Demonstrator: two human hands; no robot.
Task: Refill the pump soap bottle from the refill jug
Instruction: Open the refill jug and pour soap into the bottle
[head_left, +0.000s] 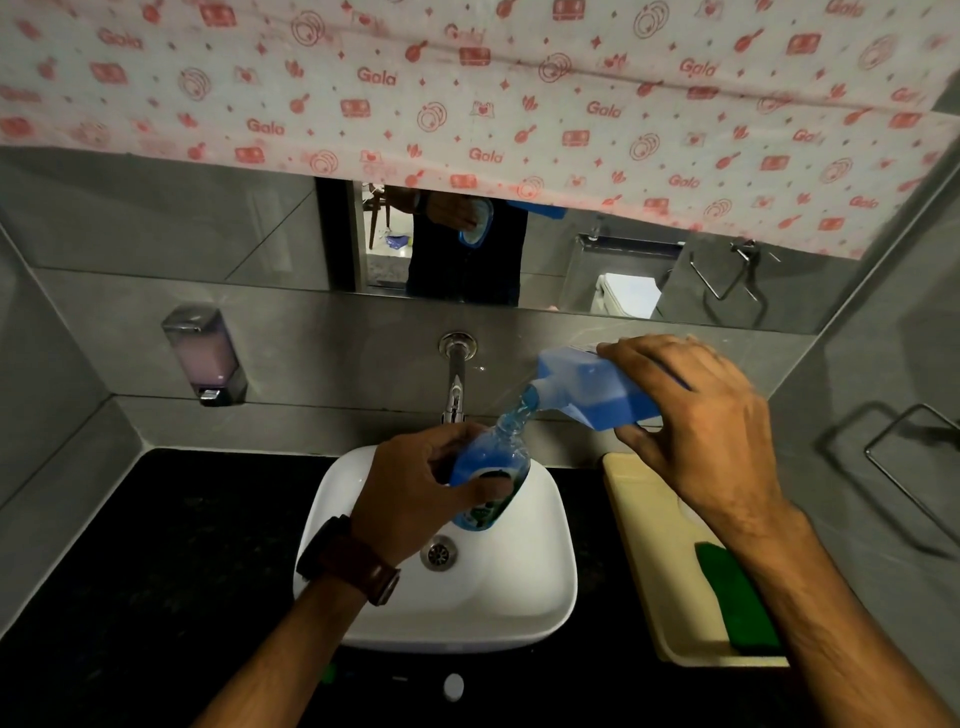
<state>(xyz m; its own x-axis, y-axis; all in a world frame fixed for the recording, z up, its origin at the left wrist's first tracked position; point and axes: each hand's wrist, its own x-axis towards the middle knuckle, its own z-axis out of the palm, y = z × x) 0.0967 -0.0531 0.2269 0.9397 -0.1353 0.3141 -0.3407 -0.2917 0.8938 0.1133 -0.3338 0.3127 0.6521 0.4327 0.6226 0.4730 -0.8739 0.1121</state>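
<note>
My left hand (415, 483) grips a clear soap bottle (491, 467) part full of blue liquid, held tilted over the white sink basin (550, 587). Its neck is open, with no pump on it. My right hand (691, 426) holds a translucent refill jug (587, 389) of blue liquid, tipped down to the left. The jug's spout meets the bottle's mouth, and blue liquid (514, 413) runs from one into the other.
A chrome wall tap (456, 379) sits just behind the bottle. A wall soap dispenser (205, 353) hangs at left. A cream tray (670, 571) with a green sponge (737, 597) lies right of the basin. A small white cap (453, 687) rests on the dark counter (171, 571).
</note>
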